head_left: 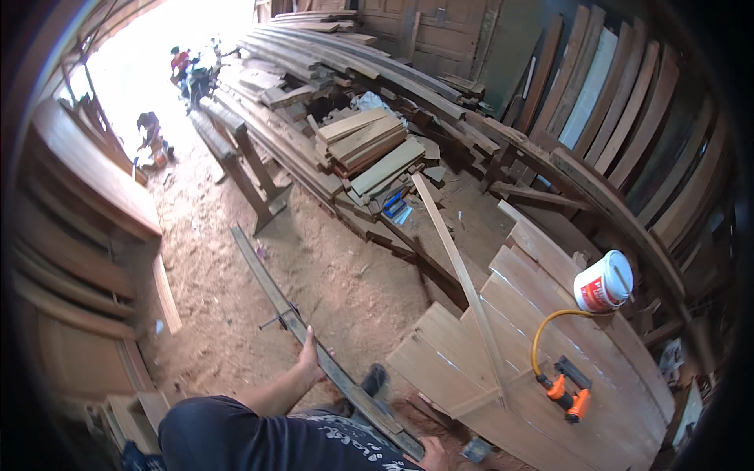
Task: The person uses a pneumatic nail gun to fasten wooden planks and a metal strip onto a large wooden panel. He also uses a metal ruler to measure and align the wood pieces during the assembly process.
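Observation:
A long bar clamp [345, 379] with a cross-handled screw partway along it slants across my front. My left hand [312, 363] grips it near the middle, thumb along its upper side. At its near end, my right hand [433, 455] is closed around the bar, partly cut off by the lower picture edge. To the right lies a panel of wide planks [471, 353] with pale streaks along the joints. A thin wooden strip [459, 271] leans across that panel. An orange and black nail gun [569, 392] with a yellow hose rests on the planks.
A white bucket [593, 286] stands on the panel's far right part. Stacked boards [365, 141] and long timber fill the middle back. A wooden trestle [243, 169] stands ahead. Door panels [94, 169] lean at left. Two people [149, 133] are far off on the sawdust-covered floor [212, 314].

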The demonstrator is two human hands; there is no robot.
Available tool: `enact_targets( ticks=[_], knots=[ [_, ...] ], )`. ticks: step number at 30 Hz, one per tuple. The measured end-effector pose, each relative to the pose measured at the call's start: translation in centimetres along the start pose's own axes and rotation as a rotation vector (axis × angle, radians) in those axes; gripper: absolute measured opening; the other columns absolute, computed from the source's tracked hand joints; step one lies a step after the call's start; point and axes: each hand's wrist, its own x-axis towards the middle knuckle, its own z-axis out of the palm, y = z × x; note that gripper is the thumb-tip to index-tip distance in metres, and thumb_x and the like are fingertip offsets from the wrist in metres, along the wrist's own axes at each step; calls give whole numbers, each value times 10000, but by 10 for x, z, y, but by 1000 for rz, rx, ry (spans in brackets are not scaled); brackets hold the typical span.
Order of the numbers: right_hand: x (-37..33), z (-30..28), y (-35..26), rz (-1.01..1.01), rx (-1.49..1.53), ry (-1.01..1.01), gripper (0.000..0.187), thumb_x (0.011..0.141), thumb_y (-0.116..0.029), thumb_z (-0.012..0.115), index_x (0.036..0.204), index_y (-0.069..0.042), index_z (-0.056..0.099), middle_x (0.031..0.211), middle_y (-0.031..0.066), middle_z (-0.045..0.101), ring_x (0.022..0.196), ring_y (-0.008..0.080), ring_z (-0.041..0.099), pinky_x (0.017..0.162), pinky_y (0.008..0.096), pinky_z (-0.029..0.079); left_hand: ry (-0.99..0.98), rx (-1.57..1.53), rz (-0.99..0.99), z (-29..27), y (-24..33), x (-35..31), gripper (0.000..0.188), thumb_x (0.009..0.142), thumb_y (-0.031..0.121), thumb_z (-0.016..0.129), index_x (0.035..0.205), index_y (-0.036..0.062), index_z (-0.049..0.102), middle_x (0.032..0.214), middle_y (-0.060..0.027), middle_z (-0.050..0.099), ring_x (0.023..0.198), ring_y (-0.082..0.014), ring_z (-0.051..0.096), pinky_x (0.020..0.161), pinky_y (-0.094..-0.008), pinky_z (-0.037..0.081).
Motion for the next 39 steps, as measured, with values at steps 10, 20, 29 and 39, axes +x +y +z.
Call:
enact_targets(
  ticks=[10, 20, 29, 39],
  knots=[
    [144, 49, -73, 289, -223, -106, 704, 800, -512, 835, 1319, -85, 624, 1230, 185, 674, 1164, 419, 672, 930, 557, 566, 35, 50, -95, 88, 107, 125, 1023, 797, 915, 656, 1514, 206, 481, 1059, -165, 626, 852, -329, 657, 811, -529, 591],
    [326, 157, -172, 478, -382, -261, 616, 866, -505, 775, 1253, -69, 576, 1129, 201, 696, 1043, 430, 703, 870, 539, 574, -12, 192, -289, 128, 226, 321, 860, 837, 910, 615, 1231, 146, 647, 840, -126, 667, 721, -307, 687, 720, -520, 585],
    [554, 280, -147, 511, -324, -323, 617, 908, -435, 793, 1318, -26, 579, 1216, 217, 664, 1115, 424, 671, 935, 539, 547, 238, 288, -193, 174, 334, 535, 982, 739, 960, 662, 1183, 84, 688, 901, -99, 640, 768, -282, 654, 677, -483, 567],
    [764, 338, -6, 609, -451, -449, 767, 925, -356, 823, 1549, -125, 442, 1512, 181, 553, 1417, 394, 532, 1165, 567, 430, -14, 137, -131, 208, 350, 740, 1197, 848, 1010, 353, 1547, 39, 399, 1169, -183, 637, 941, -345, 665, 948, -579, 550]
  ],
)
